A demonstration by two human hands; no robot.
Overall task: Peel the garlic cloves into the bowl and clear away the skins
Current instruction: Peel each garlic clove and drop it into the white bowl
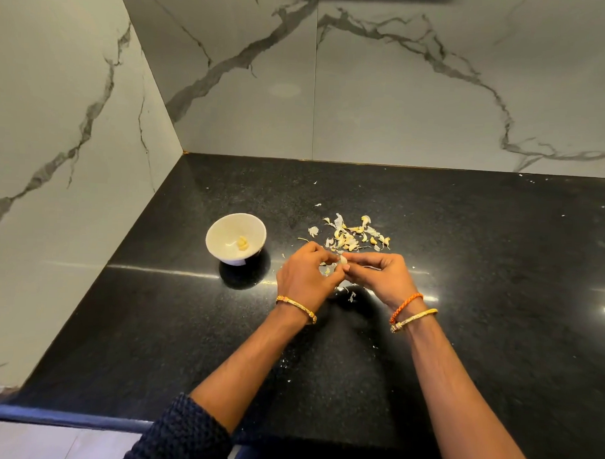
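Note:
A garlic clove (343, 260) with pale skin on it is pinched between my left hand (304, 275) and my right hand (380, 275), just above the black counter. Both hands' fingertips meet at the clove. A white bowl (225, 226) stands to the left of my hands, with a few peeled cloves (243, 243) at its bottom. A heap of garlic cloves and loose skins (354, 236) lies just beyond my hands. More skin scraps (352, 296) lie under and behind my hands.
The black granite counter (481, 270) runs into a corner of marble-patterned walls (401, 95) at the back and left. Its front edge (82, 415) is near my body. Tiny skin flecks are scattered over the counter.

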